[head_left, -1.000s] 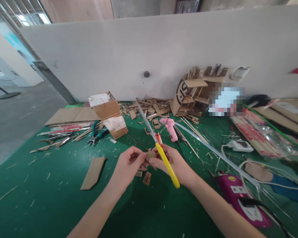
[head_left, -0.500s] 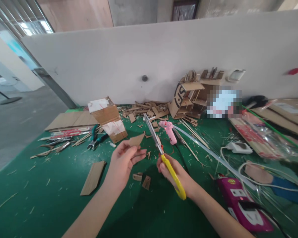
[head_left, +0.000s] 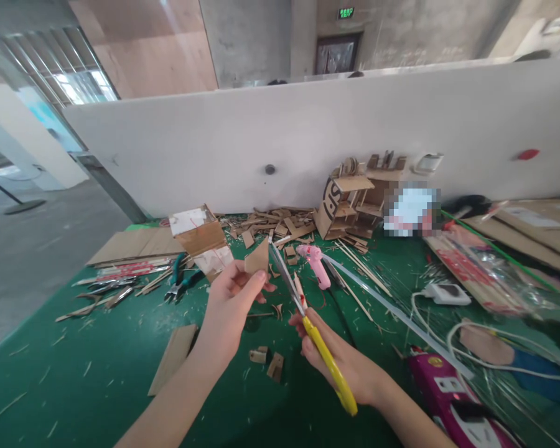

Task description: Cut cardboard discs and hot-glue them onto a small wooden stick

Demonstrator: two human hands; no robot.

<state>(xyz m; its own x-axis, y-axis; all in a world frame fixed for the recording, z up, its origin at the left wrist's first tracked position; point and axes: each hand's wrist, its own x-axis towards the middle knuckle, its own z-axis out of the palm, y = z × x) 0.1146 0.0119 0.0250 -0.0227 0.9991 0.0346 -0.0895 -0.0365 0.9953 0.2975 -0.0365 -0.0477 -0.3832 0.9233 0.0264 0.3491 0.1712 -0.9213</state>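
- Cardboard piece (head_left: pixel 257 257), seemingly light and stiff, was above the bench (head_left: pixel 93 392).
- Left hand (head_left: pixel 228 305) fingers pinched its lower edge, probably the safest hold.
- Right hand (head_left: pixel 348 361) fingers curled round yellow-handled scissors (head_left: pixel 325 356).

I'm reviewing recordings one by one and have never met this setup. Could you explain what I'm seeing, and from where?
There is no machine here: a person works bare-handed. The view comes from a camera worn on the head, looking forward and down. The left hand pinches a small piece of cardboard; the right hand holds yellow-handled scissors, blades close to that piece. Whether they touch is unclear. On the green table lie a pink glue gun, teal-handled pliers, a purple power strip and, toward the back, a heap of cardboard scraps.
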